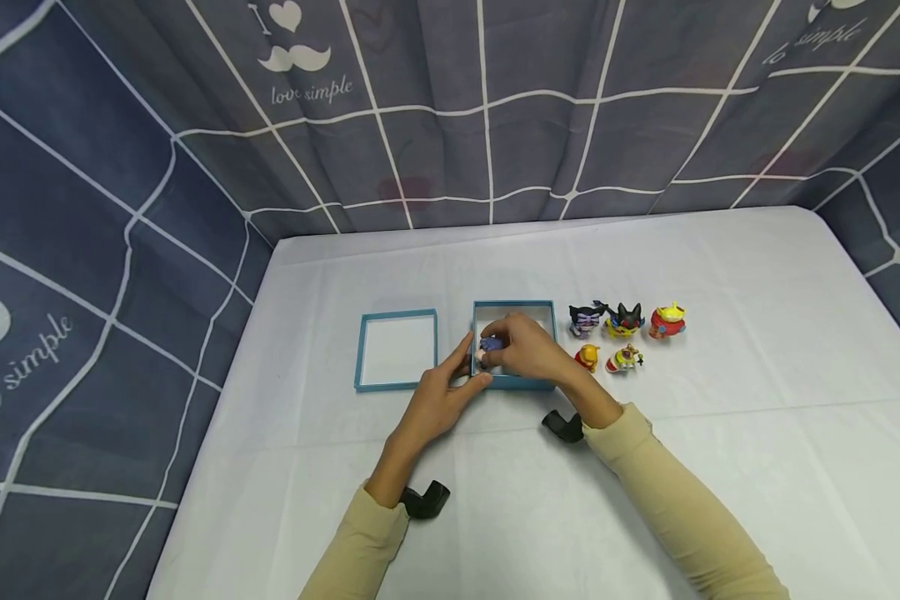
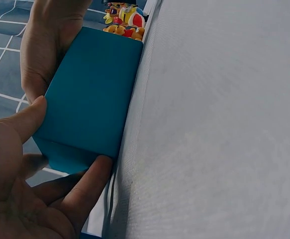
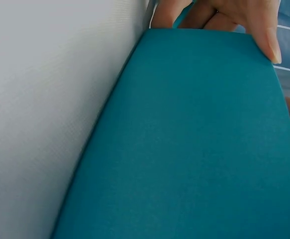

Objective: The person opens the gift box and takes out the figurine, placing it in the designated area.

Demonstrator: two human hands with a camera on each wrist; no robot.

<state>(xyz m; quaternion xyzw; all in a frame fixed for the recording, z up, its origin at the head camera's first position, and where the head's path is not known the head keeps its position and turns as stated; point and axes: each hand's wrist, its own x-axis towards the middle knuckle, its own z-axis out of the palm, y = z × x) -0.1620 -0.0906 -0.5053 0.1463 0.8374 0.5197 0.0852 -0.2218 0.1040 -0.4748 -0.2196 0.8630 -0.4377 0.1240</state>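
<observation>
An open teal box (image 1: pixel 513 304) with a pale inside stands on the table. My left hand (image 1: pixel 437 402) steadies its near-left corner: the thumb (image 2: pixel 35 112) lies on the front edge and the other fingers reach straight along the left wall. Inside the box, near its left wall, my right hand (image 1: pixel 528 346) pinches a small purple figurine (image 1: pixel 491 342) with a pale part at its lower left. In the right wrist view the box's front wall (image 3: pixel 194 134) fills most of the picture, hiding the figurine and the right fingertips.
Left of the box lies its teal-rimmed lid (image 1: pixel 396 386), inside up. To the right stand several figurines: one black and purple (image 1: pixel 586 319), one black and yellow (image 1: pixel 625 320), a red one with a yellow-green head (image 1: pixel 668 320), a yellow bear (image 1: pixel 587 357) and a multicoloured one (image 1: pixel 625 359).
</observation>
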